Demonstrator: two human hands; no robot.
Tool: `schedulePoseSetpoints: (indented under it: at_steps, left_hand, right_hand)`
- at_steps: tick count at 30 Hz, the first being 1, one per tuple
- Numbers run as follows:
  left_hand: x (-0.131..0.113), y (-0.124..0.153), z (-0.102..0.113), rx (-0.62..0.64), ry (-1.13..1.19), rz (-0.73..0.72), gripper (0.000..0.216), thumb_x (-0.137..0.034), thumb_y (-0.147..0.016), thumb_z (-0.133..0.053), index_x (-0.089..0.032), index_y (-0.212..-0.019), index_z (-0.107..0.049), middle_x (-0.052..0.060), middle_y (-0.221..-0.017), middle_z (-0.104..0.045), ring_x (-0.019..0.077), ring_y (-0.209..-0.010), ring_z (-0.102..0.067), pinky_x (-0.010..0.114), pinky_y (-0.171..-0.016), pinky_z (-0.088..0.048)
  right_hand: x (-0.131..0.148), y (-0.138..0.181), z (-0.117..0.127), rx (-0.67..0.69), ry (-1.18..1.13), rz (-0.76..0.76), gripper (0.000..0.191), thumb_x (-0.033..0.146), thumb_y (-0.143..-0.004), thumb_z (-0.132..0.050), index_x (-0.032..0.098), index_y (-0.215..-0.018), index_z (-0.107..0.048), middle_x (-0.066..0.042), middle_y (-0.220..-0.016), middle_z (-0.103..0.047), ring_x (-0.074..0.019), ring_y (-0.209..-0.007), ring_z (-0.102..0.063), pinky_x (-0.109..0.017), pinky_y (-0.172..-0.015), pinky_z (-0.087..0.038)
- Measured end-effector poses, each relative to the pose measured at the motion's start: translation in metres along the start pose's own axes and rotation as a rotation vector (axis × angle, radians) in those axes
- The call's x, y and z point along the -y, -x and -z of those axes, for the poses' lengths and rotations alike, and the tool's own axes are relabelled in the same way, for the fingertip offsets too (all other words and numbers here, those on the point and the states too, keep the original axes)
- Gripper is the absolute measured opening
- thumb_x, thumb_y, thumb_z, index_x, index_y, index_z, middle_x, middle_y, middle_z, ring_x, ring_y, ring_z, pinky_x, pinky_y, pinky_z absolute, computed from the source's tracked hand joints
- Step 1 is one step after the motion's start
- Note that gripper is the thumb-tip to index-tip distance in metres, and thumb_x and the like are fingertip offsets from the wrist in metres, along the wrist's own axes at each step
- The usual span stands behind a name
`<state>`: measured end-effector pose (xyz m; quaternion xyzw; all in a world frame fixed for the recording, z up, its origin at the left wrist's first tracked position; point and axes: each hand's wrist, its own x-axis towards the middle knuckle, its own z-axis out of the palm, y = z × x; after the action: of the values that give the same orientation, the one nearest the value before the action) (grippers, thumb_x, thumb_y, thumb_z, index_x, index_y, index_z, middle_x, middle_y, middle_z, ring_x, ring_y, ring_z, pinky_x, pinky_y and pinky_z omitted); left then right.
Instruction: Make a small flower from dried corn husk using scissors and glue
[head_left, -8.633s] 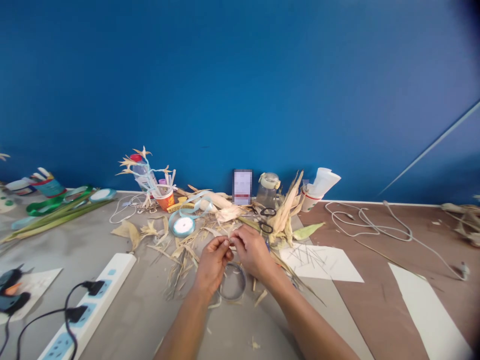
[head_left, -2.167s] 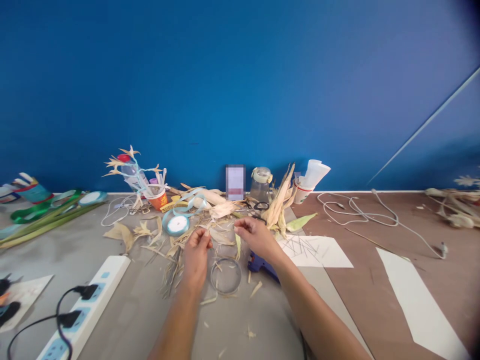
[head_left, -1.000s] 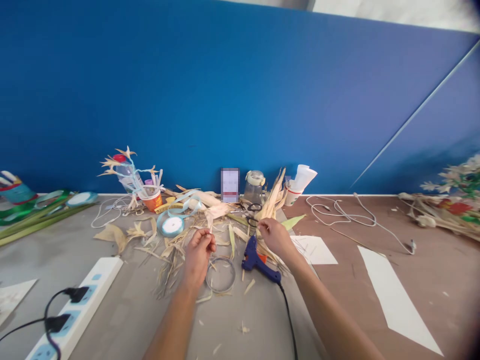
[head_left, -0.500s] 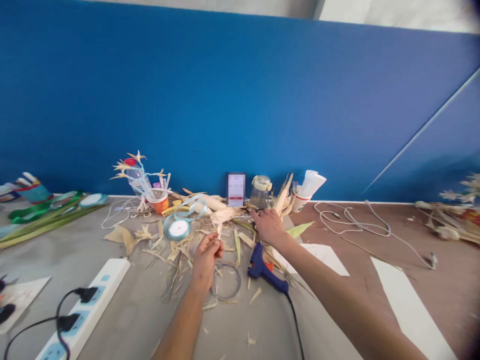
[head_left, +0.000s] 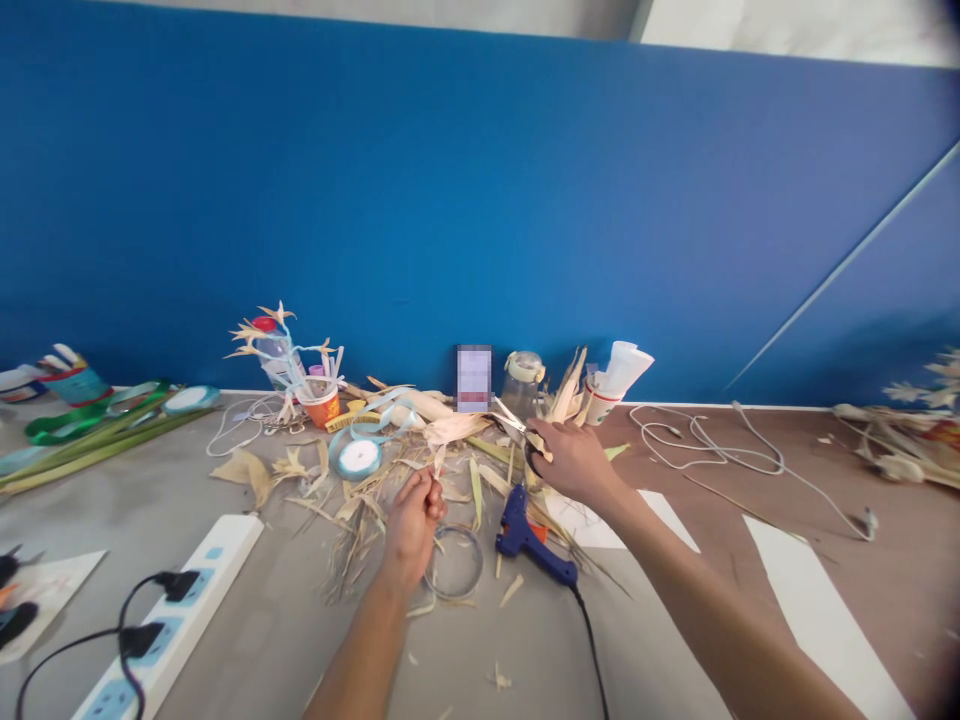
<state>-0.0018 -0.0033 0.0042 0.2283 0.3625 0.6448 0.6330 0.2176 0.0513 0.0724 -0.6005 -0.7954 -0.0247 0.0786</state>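
My left hand (head_left: 417, 510) is closed in a pinch on a small piece of pale corn husk (head_left: 439, 462) that sticks up from the fingertips. In my right hand (head_left: 574, 455) is a pair of scissors (head_left: 511, 418), raised off the table with the blades parted and pointing up to the left. Just below my right hand lies a blue hot glue gun (head_left: 529, 540). A roll of clear tape (head_left: 455, 562) rests beside my left wrist. Dry husk scraps (head_left: 360, 530) are strewn around both hands, and larger husks (head_left: 454, 428) lie behind them.
A white power strip (head_left: 176, 610) with black plugs stands at the left. A roll of light blue ribbon (head_left: 360, 458), an orange cup (head_left: 322, 407), a phone (head_left: 474, 380), a clear bottle (head_left: 523, 385) and a paper cup (head_left: 600, 400) line the back. White cables (head_left: 720, 445) lie right.
My right hand has picked up the scissors from among the husks and moved right, lifting them. My left hand stays nearly in place with the husk piece.
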Motion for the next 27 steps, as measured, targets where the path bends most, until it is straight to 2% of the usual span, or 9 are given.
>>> schedulePoseSetpoints:
  at_steps: [4,7,10,15,22,27]
  left_hand:
    - [0.0,0.001,-0.001,-0.015,-0.056,0.002,0.024,-0.034,-0.068,-0.068,-0.016,-0.076,-0.055,-0.008,-0.054,-0.038,0.0038,-0.045,-0.03,0.018,-0.047,-0.029]
    - [0.001,0.0,-0.001,-0.049,-0.117,-0.016,0.025,-0.031,-0.064,-0.071,-0.017,-0.076,-0.054,-0.009,-0.051,-0.035,0.0043,-0.044,-0.027,0.018,-0.046,-0.027]
    - [0.003,0.0,0.001,-0.054,-0.137,-0.031,0.024,-0.028,-0.064,-0.071,-0.018,-0.077,-0.053,-0.01,-0.05,-0.034,0.0045,-0.043,-0.025,0.019,-0.045,-0.026]
    - [0.002,-0.001,0.002,-0.065,-0.165,-0.043,0.021,-0.028,-0.065,-0.069,-0.019,-0.075,-0.053,-0.009,-0.051,-0.034,0.0049,-0.043,-0.025,0.02,-0.044,-0.025]
    - [0.002,0.001,0.0,-0.089,-0.265,-0.067,0.025,-0.035,-0.065,-0.068,-0.017,-0.076,-0.055,-0.007,-0.057,-0.041,0.0047,-0.045,-0.027,0.02,-0.044,-0.025]
    - [0.001,0.001,0.0,-0.097,-0.306,-0.074,0.024,-0.036,-0.066,-0.068,-0.017,-0.074,-0.056,-0.008,-0.054,-0.038,0.005,-0.044,-0.027,0.019,-0.044,-0.026]
  right_hand:
    - [0.004,0.013,0.007,0.102,-0.375,0.077,0.045,0.021,-0.078,-0.044,0.022,-0.122,-0.051,-0.005,-0.095,-0.067,-0.0177,-0.078,-0.06,-0.024,-0.067,-0.04]
    - [0.012,0.022,0.011,0.189,-0.464,0.162,0.043,0.019,-0.074,-0.047,0.022,-0.116,-0.058,-0.004,-0.097,-0.067,-0.0177,-0.08,-0.06,-0.023,-0.067,-0.04]
    - [0.02,0.029,0.014,0.254,-0.48,0.227,0.043,0.018,-0.073,-0.047,0.023,-0.113,-0.06,-0.002,-0.092,-0.068,-0.0167,-0.077,-0.06,-0.022,-0.065,-0.04]
    - [0.026,0.032,0.017,0.273,-0.463,0.292,0.042,0.017,-0.071,-0.046,0.025,-0.11,-0.062,-0.001,-0.093,-0.069,-0.0165,-0.078,-0.061,-0.022,-0.065,-0.039]
    - [0.023,0.03,0.016,0.275,-0.386,0.268,0.044,0.018,-0.072,-0.046,0.026,-0.113,-0.06,-0.001,-0.09,-0.07,-0.0183,-0.079,-0.062,-0.023,-0.066,-0.039]
    - [0.023,0.03,0.018,0.284,-0.384,0.278,0.042,0.019,-0.073,-0.047,0.027,-0.111,-0.061,-0.001,-0.093,-0.07,-0.0187,-0.081,-0.062,-0.023,-0.067,-0.039]
